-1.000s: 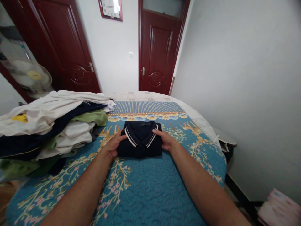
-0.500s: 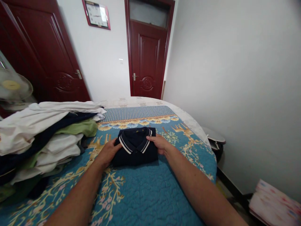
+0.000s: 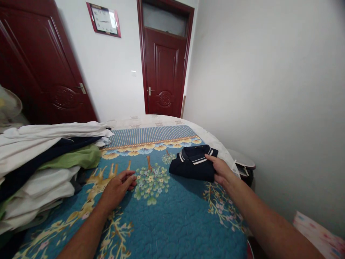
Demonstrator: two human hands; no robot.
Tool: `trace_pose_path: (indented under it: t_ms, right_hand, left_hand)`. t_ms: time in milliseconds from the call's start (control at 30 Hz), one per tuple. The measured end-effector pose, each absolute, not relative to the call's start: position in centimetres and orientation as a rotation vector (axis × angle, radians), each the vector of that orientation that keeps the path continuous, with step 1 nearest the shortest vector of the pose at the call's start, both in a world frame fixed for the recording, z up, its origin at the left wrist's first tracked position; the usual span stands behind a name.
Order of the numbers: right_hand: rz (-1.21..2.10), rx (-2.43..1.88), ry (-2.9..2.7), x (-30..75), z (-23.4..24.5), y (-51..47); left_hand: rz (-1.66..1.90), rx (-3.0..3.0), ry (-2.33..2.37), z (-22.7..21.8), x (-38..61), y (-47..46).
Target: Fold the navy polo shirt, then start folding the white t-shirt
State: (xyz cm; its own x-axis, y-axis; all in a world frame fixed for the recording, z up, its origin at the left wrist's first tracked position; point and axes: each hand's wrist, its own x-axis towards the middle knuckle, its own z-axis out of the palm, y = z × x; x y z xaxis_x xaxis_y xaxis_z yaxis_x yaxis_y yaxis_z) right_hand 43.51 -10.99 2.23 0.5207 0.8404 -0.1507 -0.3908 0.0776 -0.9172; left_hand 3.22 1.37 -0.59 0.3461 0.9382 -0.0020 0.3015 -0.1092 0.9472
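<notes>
A folded navy polo shirt (image 3: 196, 167) with white stripes on its collar is tilted over the right part of the table. My right hand (image 3: 221, 169) grips its right edge, thumb on top and the fingers hidden beneath. Away from the shirt, my left hand (image 3: 120, 187) holds nothing; its fingers are slightly curled and apart, low over the blue quilted cover (image 3: 167, 223) with its flower and deer pattern. Left of that hand lies a heap of clothes (image 3: 54, 162) in white, green and navy.
A white patterned cloth (image 3: 140, 120) shows along the table's rounded far edge. Beyond the right edge stand a round-topped dark item (image 3: 244, 162) and a pink-patterned box (image 3: 318, 233). A fan (image 3: 9, 104) is at far left. Red doors (image 3: 165, 68) and a wall clock (image 3: 104, 19) are behind.
The folded polo shirt has moved from the middle to the right in my right hand and now tilts. My left hand has let go of it and drawn slightly left.
</notes>
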Motion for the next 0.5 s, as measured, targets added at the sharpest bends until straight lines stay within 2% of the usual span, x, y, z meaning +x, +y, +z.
trace_pose_path:
  t_ms: [167,367,500]
  right_hand:
    - [0.860,-1.111,-0.268,48.5,5.4,-7.2]
    - [0.655,-0.957,-0.272,54.7,10.8,4.1]
    - [0.514,-0.959,-0.377,57.5,10.8,9.8]
  left_hand:
    - [0.784,1.637,1.196,-0.8,3.3,1.6]
    - [0.758,1.639,1.235,-1.8,3.0,2.0]
    - [0.726,1.639,1.286,-2.5,2.7,2.1]
